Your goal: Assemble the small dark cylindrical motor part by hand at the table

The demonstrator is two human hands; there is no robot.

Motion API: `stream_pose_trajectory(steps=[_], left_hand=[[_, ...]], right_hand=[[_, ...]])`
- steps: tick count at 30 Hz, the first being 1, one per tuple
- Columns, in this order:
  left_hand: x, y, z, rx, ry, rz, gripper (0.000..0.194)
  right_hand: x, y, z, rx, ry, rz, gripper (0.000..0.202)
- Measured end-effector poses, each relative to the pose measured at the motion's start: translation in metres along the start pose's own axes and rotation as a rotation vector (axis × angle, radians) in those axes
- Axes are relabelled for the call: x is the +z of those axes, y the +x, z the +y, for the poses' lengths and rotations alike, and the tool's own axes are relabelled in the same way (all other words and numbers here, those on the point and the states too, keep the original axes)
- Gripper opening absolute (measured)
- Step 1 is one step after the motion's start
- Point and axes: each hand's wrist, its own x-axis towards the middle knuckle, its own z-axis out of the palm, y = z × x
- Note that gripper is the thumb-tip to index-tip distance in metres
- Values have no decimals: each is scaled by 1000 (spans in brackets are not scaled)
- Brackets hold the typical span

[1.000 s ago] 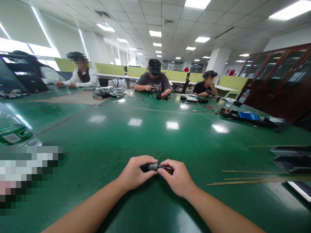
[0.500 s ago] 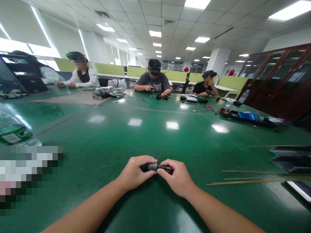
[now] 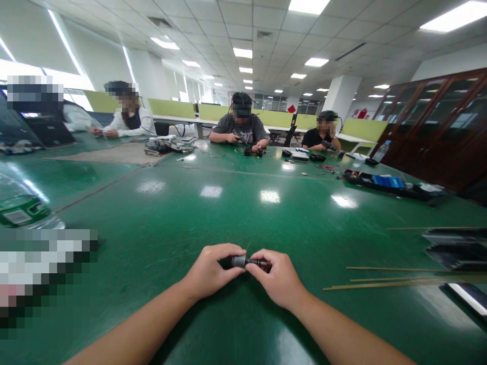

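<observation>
Green counter point(image 3: 182, 218) spreads ahead; at its near side your left hand point(image 3: 213, 267) pinches a grey cylinder point(image 3: 239, 261), your right hand point(image 3: 281, 280) the dark shaft point(image 3: 262, 263) beside it, perhaps joined; this two-handed hold calls for steady alignment.

No wording legible. Bottle point(image 3: 53, 221) at left: green label point(image 3: 15, 204), white panel point(image 3: 18, 218) on it (print too blurred to read). Far back: red diamond point(image 3: 291, 109), any characters too small to make out.
</observation>
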Motion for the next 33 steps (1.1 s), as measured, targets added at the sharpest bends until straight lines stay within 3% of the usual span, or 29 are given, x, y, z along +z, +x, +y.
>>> stream_pose_trajectory(steps=[33], left_hand=[[0,0,-1,12,-9,17,29]], right_hand=[[0,0,1,-3,6,11,7]])
